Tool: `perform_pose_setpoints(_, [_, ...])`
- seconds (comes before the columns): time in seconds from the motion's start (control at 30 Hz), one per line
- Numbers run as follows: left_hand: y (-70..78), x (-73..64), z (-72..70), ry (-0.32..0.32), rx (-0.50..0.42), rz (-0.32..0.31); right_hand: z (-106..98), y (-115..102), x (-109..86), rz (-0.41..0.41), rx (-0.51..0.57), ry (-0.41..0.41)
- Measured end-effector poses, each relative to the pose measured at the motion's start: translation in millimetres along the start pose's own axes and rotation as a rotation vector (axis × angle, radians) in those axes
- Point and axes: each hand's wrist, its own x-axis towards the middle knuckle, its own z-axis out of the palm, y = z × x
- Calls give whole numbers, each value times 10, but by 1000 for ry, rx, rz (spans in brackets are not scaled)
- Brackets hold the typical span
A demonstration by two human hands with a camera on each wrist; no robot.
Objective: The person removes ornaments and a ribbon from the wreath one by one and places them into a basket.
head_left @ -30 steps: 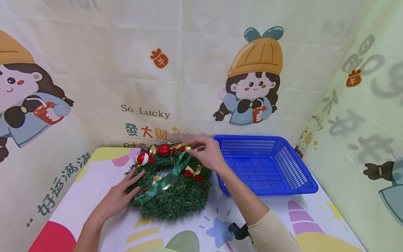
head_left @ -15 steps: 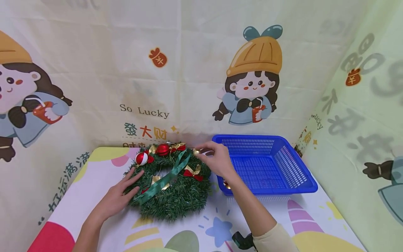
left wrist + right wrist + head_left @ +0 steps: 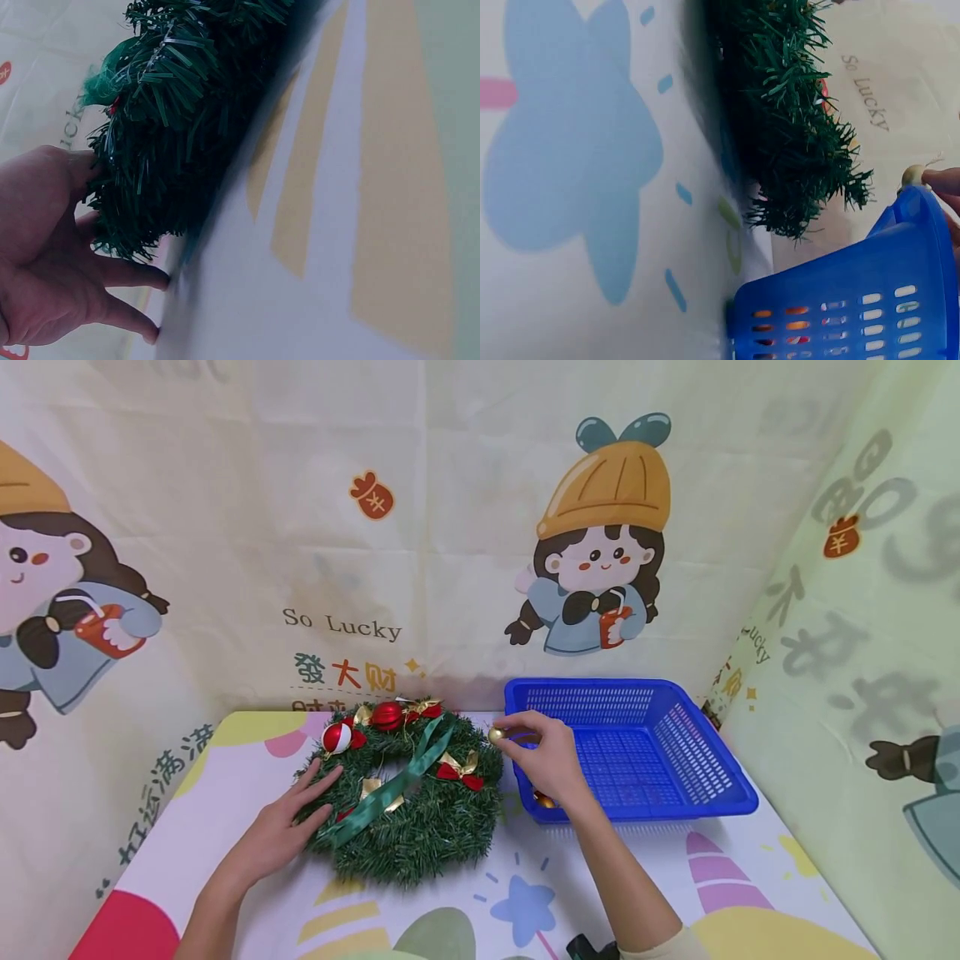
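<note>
A green Christmas wreath (image 3: 420,835) lies on the table, dressed with red baubles, red-and-gold bows and a green ribbon (image 3: 390,797). My left hand (image 3: 281,827) rests on its left side with fingers spread; in the left wrist view the fingers (image 3: 127,274) are straight, some reaching the table. Between thumb and fingertips, my right hand (image 3: 547,756) pinches a small gold bauble (image 3: 496,735), held above the gap between wreath and basket. The right wrist view shows this bauble (image 3: 913,176) beside the basket's rim, with most of the hand out of frame.
A blue plastic basket (image 3: 712,802) stands right of the wreath, with a gold-orange ornament (image 3: 543,799) in its near left corner. A dark object (image 3: 588,947) shows by the right sleeve. Printed cloth walls (image 3: 450,568) rise behind the table and at both sides.
My right hand has moved right, off the wreath's upper right edge towards the basket, carrying the gold bauble. My left hand has stayed on the wreath.
</note>
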Motion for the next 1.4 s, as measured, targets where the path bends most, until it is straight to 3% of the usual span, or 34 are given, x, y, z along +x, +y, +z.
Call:
perform_pose_setpoints(0.5, [1,12,2,-2,0,5,-210,127,-208,85,-8,51])
perform_pose_setpoints(1.0, [5,11,2,-5,-9,-2,-365,258,-299,77,-33,112])
perform_pose_setpoints(1.4, [17,-1,-16,-5,4,-2,-437,329,-311,126,-192,35])
